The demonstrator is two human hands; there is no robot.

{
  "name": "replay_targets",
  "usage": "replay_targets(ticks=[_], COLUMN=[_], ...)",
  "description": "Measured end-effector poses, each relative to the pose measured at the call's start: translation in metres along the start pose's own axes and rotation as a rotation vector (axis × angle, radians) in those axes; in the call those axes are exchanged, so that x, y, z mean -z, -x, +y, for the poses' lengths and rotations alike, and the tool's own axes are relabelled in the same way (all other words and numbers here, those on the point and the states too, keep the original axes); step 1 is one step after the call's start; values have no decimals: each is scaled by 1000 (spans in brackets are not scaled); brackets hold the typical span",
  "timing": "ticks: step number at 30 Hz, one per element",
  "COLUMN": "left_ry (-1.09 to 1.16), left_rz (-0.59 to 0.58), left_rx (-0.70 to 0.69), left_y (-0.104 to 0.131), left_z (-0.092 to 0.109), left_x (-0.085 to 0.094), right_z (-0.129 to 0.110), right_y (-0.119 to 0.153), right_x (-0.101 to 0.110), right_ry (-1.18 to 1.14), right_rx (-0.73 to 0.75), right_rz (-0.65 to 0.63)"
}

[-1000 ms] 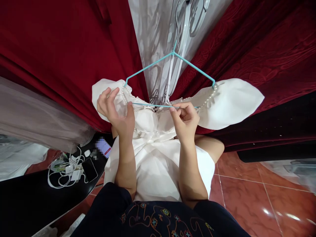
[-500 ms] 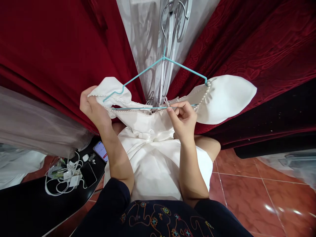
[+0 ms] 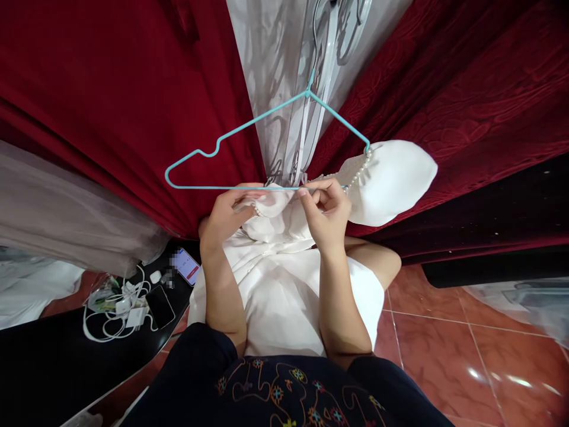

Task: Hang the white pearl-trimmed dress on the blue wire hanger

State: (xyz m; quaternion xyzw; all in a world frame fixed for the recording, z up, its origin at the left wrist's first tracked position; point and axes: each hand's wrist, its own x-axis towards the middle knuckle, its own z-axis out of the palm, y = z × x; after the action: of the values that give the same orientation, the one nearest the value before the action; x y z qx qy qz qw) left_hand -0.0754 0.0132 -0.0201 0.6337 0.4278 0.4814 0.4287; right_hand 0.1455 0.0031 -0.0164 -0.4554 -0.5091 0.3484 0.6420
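Observation:
A light-blue wire hanger (image 3: 262, 117) hangs by its hook in front of the curtains, its left end bare. My right hand (image 3: 326, 216) pinches the hanger's bottom bar right of the middle. My left hand (image 3: 229, 216) is closed on the left sleeve and pearl-trimmed edge of a white dress (image 3: 284, 296), just below the bar; part of that sleeve is hidden by the fingers. The dress's right puffed sleeve (image 3: 393, 181) is on the hanger's right end, with the pearl trim around that corner. The rest of the dress lies over my lap.
Dark red curtains (image 3: 89, 89) hang on both sides of a whitish sheer cloth (image 3: 267, 65). At the lower left, a black bench (image 3: 57, 367) holds white cables (image 3: 104, 335), a dark phone (image 3: 160, 306) and a lit phone (image 3: 186, 265). Red floor tiles (image 3: 435, 338) show at the right.
My left hand has moved right and inward with the left sleeve, which has come off the hanger's left end. The hanger's top has shifted slightly right and up. My right hand has barely moved.

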Motion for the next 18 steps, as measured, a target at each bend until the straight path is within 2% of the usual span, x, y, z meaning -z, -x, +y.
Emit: replay_targets(ticks=[2, 4, 6, 8, 11, 16, 18], left_ry=[105, 226, 388, 486, 508, 426, 402], left_rz=[57, 204, 369, 437, 460, 452, 439], left_rx=[-91, -160, -197, -180, -171, -251, -262], left_y=[-5, -10, -14, -18, -20, -17, -16], left_z=[7, 10, 9, 5, 2, 10, 14], left_x=[-17, -38, -58, -72, -79, -76, -75], right_z=[0, -1, -2, -3, -6, -12, -11], right_y=[-1, -1, 0, 1, 3, -10, -23], right_x=[-1, -1, -1, 0, 3, 27, 39], right_ry=[-8, -5, 4, 10, 30, 97, 183], right_rx=[10, 16, 21, 35, 93, 281, 319], right_rz=[2, 8, 22, 37, 93, 479, 528])
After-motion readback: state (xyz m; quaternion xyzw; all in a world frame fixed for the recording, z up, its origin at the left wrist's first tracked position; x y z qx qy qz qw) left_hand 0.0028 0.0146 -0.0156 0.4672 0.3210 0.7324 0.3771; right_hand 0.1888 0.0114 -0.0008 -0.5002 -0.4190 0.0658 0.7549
